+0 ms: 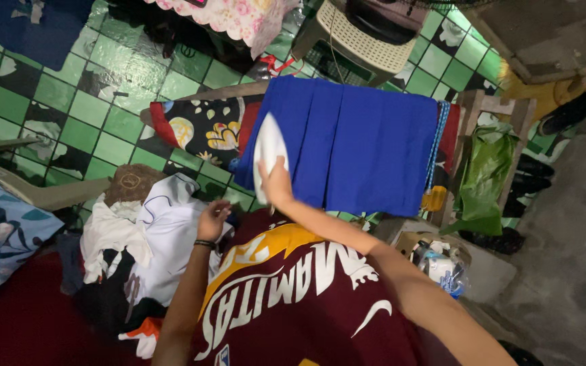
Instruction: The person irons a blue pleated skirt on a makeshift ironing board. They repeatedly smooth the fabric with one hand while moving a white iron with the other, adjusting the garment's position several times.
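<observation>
The right hand [277, 181] was closed around the handle of a white clothes iron [266, 152], pressing it on the near-left corner of a blue pleated skirt [354, 146]. The skirt lay spread flat across the ironing surface [201, 132], which was covered in a dark floral cloth. The left hand [211, 218] hung loosely curled and held nothing, poised just above a heap of white laundry [144, 234] piled off the surface's left end. Further out, a green bag [484, 177] hung past the right end, and a cream plastic chair [357, 37] stood beyond the far edge on the green tiled floor [69, 102]. Judging by the iron's position near the skirt's edge, resting too long could scorch the pleats, or a slip could send it off the near edge.
</observation>
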